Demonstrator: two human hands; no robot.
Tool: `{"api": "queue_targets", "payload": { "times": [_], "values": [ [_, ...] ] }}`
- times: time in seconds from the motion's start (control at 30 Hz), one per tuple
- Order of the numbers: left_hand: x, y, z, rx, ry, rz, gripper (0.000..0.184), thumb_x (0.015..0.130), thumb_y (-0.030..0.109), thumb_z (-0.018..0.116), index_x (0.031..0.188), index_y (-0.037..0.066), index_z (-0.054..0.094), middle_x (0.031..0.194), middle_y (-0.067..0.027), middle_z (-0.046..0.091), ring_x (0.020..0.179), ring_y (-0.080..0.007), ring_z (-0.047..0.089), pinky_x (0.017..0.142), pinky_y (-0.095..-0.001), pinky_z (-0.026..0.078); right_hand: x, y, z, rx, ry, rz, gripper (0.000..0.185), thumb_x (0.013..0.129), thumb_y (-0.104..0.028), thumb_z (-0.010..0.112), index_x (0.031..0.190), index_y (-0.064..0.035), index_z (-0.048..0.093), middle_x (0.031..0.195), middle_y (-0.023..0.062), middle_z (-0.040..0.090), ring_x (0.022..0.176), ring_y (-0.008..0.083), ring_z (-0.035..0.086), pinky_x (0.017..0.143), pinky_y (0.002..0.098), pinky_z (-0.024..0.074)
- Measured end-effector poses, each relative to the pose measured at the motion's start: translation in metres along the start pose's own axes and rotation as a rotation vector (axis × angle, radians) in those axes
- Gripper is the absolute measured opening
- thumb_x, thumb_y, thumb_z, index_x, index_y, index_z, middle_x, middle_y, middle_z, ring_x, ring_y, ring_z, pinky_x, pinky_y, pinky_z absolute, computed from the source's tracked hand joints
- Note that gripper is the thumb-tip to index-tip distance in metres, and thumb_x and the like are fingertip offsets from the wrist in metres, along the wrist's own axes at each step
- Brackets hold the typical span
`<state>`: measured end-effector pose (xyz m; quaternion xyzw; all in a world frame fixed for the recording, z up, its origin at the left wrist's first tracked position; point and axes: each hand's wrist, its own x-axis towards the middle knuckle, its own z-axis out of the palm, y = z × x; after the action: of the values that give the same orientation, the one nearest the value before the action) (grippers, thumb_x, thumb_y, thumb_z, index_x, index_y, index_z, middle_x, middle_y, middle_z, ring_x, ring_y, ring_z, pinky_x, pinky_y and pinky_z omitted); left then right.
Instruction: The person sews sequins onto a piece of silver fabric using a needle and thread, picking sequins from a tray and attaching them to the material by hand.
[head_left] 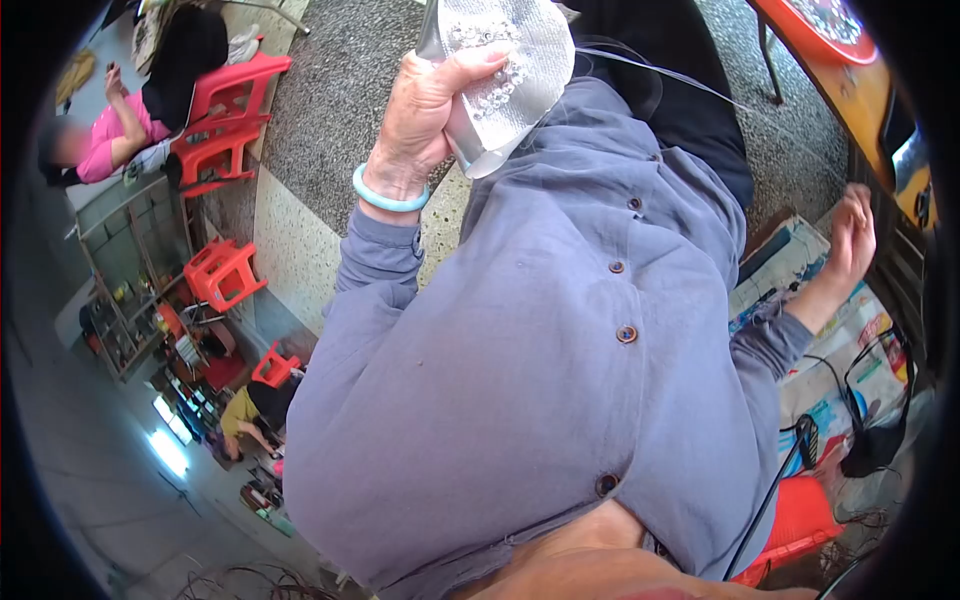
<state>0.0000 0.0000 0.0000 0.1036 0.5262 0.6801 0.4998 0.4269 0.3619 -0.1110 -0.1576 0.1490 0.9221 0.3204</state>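
My left hand (425, 125), with a pale blue bangle (390, 190) at the wrist, grips a silvery sheet (520, 100) that is curled at its lower edge. The thumb lies over its face. Small clear beads (495, 90) are gathered on the sheet. Thin clear threads (670, 72) trail from beside it to the right. Off to the far right, my right hand (852, 240) is raised near the wooden table, its fingers loosely bent and apart from the sheet. I see nothing held in it.
A wooden table (825, 80) at the upper right bears a red tray (835, 30) of small shiny pieces. Printed sheets (790, 265) and a dark strap lie beside my right arm. Red plastic stools (222, 272) and a seated person (120, 130) are at left.
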Motion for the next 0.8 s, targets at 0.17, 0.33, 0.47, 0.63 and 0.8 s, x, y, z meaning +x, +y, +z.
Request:
{"api": "queue_targets", "payload": {
  "times": [0.17, 0.33, 0.47, 0.63, 0.8],
  "values": [
    [0.003, 0.011, -0.019, -0.076, 0.062, 0.003, 0.026, 0.089, 0.004, 0.063, 0.113, -0.006, 0.062, 0.104, -0.0143, 0.069, 0.091, -0.0197, 0.07, 0.082, -0.0324, 0.059, -0.01, -0.157, -0.109, -0.087, 0.229, -0.541, 0.019, 0.083, 0.014, 0.043, 0.075, -0.0028, 0.044, 0.064, 0.0031, 0.034, 0.057, 0.0146, 0.036, 0.078, 0.0395, 0.0521],
    [-0.003, 0.008, -0.02, -0.005, 0.131, 0.063, 0.027, 0.087, 0.0, 0.064, 0.113, -0.009, 0.061, 0.104, -0.0157, 0.069, 0.09, -0.0214, 0.071, 0.081, -0.0343, 0.062, -0.066, -0.2, -0.139, -0.562, 0.615, -1.269, 0.011, 0.082, 0.011, 0.044, 0.075, 0.0036, 0.048, 0.063, 0.0087, 0.047, 0.057, 0.02, 0.051, 0.078, 0.0505, 0.0593],
    [0.004, -0.007, 0.007, 0.016, 0.078, 0.128, 0.03, 0.09, 0.005, 0.065, 0.118, -0.003, 0.059, 0.104, -0.0125, 0.069, 0.093, -0.0193, 0.07, 0.081, -0.0321, 0.061, -0.042, -0.167, -0.147, -1.162, 0.774, -1.52, 0.012, 0.088, 0.003, 0.05, 0.083, 0.0134, 0.055, 0.085, 0.0232, 0.062, 0.064, 0.0322, 0.066, 0.065, 0.0393, 0.0622],
    [0.023, -0.018, 0.047, -0.115, -0.054, 0.11, 0.028, 0.089, 0.007, 0.068, 0.114, -0.004, 0.062, 0.102, -0.0137, 0.07, 0.088, -0.0182, 0.071, 0.078, -0.0302, 0.061, 0.01, 0.064, -0.04, -1.405, 0.492, -1.288, 0.017, 0.094, -0.005, 0.059, 0.107, 0.0055, 0.061, 0.096, 0.0147, 0.067, 0.079, 0.0231, 0.069, 0.077, 0.0323, 0.0594],
    [0.031, -0.029, 0.074, -0.118, -0.107, 0.065, 0.027, 0.088, 0.006, 0.068, 0.112, -0.005, 0.064, 0.099, -0.0132, 0.071, 0.086, -0.0171, 0.071, 0.076, -0.0283, 0.061, 0.045, 0.227, 0.026, -1.742, -0.169, -0.951, 0.017, 0.094, -0.003, 0.06, 0.109, -0.0045, 0.067, 0.105, 0.0044, 0.065, 0.086, 0.0114, 0.063, 0.079, 0.0238, 0.0508]
  ]
}}
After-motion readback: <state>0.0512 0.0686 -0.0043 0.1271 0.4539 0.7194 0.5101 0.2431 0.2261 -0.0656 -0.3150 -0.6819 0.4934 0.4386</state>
